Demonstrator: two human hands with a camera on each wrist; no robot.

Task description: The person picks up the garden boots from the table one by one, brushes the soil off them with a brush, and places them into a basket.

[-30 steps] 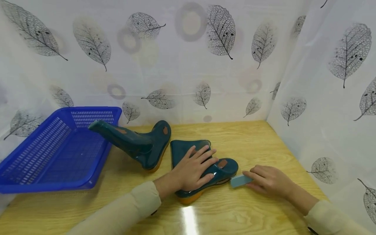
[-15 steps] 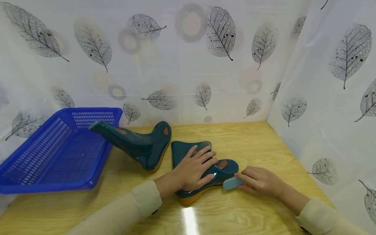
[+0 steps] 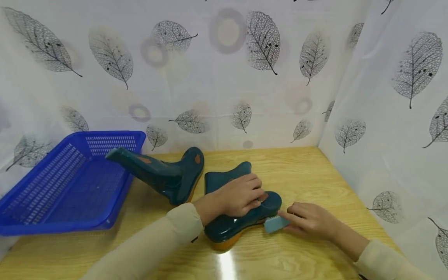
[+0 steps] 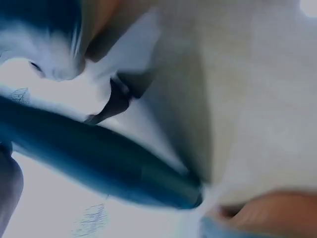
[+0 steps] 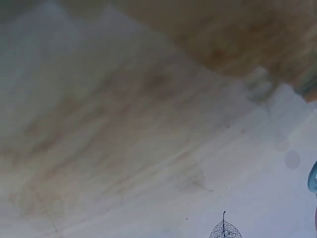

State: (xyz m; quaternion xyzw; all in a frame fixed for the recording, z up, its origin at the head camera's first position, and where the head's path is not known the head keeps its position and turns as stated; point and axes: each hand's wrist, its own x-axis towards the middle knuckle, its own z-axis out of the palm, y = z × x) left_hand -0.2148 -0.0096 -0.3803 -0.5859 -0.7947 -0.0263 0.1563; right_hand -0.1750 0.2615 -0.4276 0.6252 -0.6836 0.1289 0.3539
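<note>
A dark green rubber boot (image 3: 224, 229) with an orange sole lies on its side on the wooden table. My left hand (image 3: 241, 195) grips it across the instep, fingers bent over the upper. At the toe, my right hand (image 3: 311, 221) holds a small light blue brush (image 3: 275, 224), bristles up against the edge of the sole. The matching boot (image 3: 164, 173) lies to the left, its shaft top overlapping the basket rim in the head view. In the left wrist view, a blurred dark green boot shape (image 4: 99, 153) crosses the frame.
A blue plastic basket (image 3: 101, 224) with slotted walls stands on the left. Behind the wooden table (image 3: 301, 167) hangs a white curtain (image 3: 210, 85) with a leaf print, and it continues down the right side.
My left hand has gone from lying flat on the boot to gripping its instep, and the boot has tilted slightly. The brush has moved left from beyond the toe to the sole edge.
</note>
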